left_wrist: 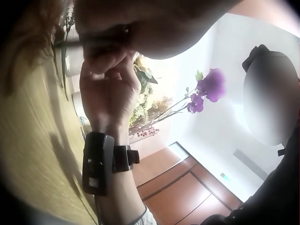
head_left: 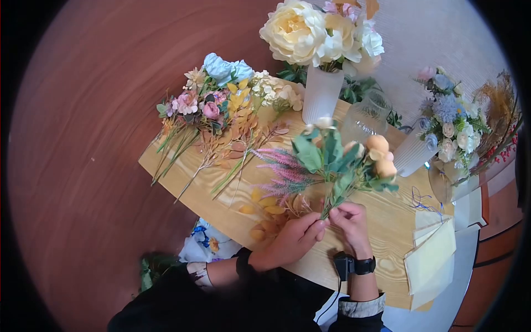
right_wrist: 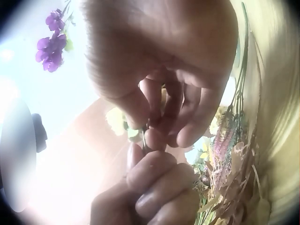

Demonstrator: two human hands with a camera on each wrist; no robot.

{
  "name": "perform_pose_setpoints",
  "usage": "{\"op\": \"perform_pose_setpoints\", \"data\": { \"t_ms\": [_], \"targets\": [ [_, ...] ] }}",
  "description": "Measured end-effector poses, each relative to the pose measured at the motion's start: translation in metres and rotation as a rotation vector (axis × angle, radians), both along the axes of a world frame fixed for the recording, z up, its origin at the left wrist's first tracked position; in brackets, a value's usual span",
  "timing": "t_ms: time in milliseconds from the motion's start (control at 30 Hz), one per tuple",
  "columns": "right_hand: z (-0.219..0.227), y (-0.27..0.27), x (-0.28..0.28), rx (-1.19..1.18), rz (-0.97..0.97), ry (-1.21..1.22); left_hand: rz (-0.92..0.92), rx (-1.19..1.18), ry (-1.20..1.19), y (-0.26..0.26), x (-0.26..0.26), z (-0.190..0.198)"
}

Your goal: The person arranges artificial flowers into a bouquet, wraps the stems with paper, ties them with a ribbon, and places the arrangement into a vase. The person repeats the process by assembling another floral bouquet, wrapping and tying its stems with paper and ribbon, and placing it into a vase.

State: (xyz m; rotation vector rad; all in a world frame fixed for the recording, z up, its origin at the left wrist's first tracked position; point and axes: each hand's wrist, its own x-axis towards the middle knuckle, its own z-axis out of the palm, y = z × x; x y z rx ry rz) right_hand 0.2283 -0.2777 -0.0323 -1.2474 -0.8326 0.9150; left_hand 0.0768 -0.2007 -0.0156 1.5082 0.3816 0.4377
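Observation:
A small bunch of artificial flowers (head_left: pixel 334 152), with broad green leaves and peach-coloured round blooms, stands up over the table between the two hands. Its gathered stems (head_left: pixel 330 206) are gripped low down by the left hand (head_left: pixel 298 235), whose fingers curl in the right wrist view. Right beside it, the right hand (head_left: pixel 352 224) pinches the same stems between thumb and fingers. Pink-purple feathery sprigs (head_left: pixel 279 172) lie on the table just left of the bunch. Yellow-orange leaf sprays (head_left: pixel 268 218) lie close behind the left hand.
Cut flower stems (head_left: pixel 191 119) are heaped at the table's left. A white ribbed vase (head_left: pixel 322 94) with large cream flowers stands at the back, beside a clear glass vase (head_left: pixel 368 116). Another filled white vase (head_left: pixel 412 152), blue ties (head_left: pixel 426 200) and yellowish sheets (head_left: pixel 434 254) are on the right.

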Motion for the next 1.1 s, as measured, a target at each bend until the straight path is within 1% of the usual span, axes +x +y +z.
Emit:
{"op": "perform_pose_setpoints", "data": {
  "t_ms": [33, 67, 133, 167, 233, 267, 333, 367, 400, 433, 467, 533, 567, 633, 667, 733, 767, 800, 833, 867, 967, 1067, 1100],
  "targets": [
    [0.007, -0.001, -0.001, -0.001, 0.028, 0.097, -0.078, 0.026, 0.035, 0.003, 0.001, -0.002],
    [0.015, 0.0, -0.005, -0.006, 0.028, 0.104, -0.078, 0.021, 0.041, 0.005, 0.002, -0.005],
    [0.026, 0.005, -0.018, 0.068, -0.036, 0.329, -0.17, 0.106, 0.064, 0.01, 0.004, -0.008],
    [0.022, 0.005, -0.016, 0.064, -0.039, 0.333, -0.173, 0.102, 0.067, 0.013, 0.004, -0.007],
    [0.012, 0.005, -0.009, 0.099, -0.052, 0.087, -0.174, 0.512, 0.059, 0.024, 0.001, -0.002],
    [0.012, 0.002, -0.006, 0.092, -0.056, 0.089, -0.179, 0.505, 0.06, 0.03, 0.001, -0.003],
    [0.022, -0.004, 0.001, 0.169, -0.121, 0.244, -0.071, 0.502, 0.056, 0.045, 0.001, -0.006],
    [0.024, -0.008, 0.006, 0.16, -0.156, 0.221, -0.08, 0.499, 0.055, 0.054, 0.001, -0.001],
    [0.027, -0.011, 0.01, 0.158, -0.166, 0.224, -0.04, 0.545, 0.108, 0.063, 0.0, 0.005],
    [0.03, -0.014, 0.014, 0.142, -0.196, 0.262, -0.002, 0.592, 0.162, 0.073, 0.001, 0.011],
    [0.032, -0.016, 0.016, 0.127, -0.226, 0.3, -0.014, 0.59, 0.163, 0.086, 0.005, 0.012],
    [0.032, -0.018, 0.021, 0.108, -0.259, 0.304, -0.063, 0.853, 0.106, 0.108, 0.017, 0.005],
    [0.032, -0.021, 0.024, 0.087, -0.254, 0.281, -0.073, 0.853, 0.101, 0.111, 0.023, 0.003],
    [0.032, -0.024, 0.028, 0.065, -0.255, 0.256, 0.152, 1.158, 0.036, 0.113, 0.035, 0.0],
    [0.03, -0.025, 0.03, 0.075, -0.257, 0.23, 0.147, 1.158, 0.034, 0.114, 0.038, -0.001],
    [0.026, -0.026, 0.031, 0.086, -0.26, 0.207, 0.039, 1.29, 0.187, 0.117, 0.042, -0.002],
    [0.025, -0.026, 0.033, 0.118, -0.275, 0.148, 0.036, 1.291, 0.186, 0.118, 0.045, -0.001],
    [0.024, -0.026, 0.034, 0.15, -0.29, 0.088, -0.041, 1.308, 0.297, 0.12, 0.048, 0.002],
    [0.029, -0.027, 0.033, 0.115, -0.323, 0.103, -0.12, 1.322, 0.408, 0.122, 0.051, 0.004],
    [0.029, -0.026, 0.033, 0.115, -0.329, 0.107, -0.128, 1.324, 0.408, 0.125, 0.054, 0.006],
    [0.021, -0.026, 0.037, 0.15, -0.368, 0.063, 0.055, 1.475, 0.092, 0.132, 0.061, 0.015],
    [0.009, -0.029, 0.042, 0.177, -0.388, 0.066, 0.014, 1.468, 0.03, 0.133, 0.059, 0.033],
    [0.01, -0.03, 0.041, 0.168, -0.384, 0.159, 0.03, 1.458, 0.014, 0.132, 0.057, 0.036]
  ]
}}
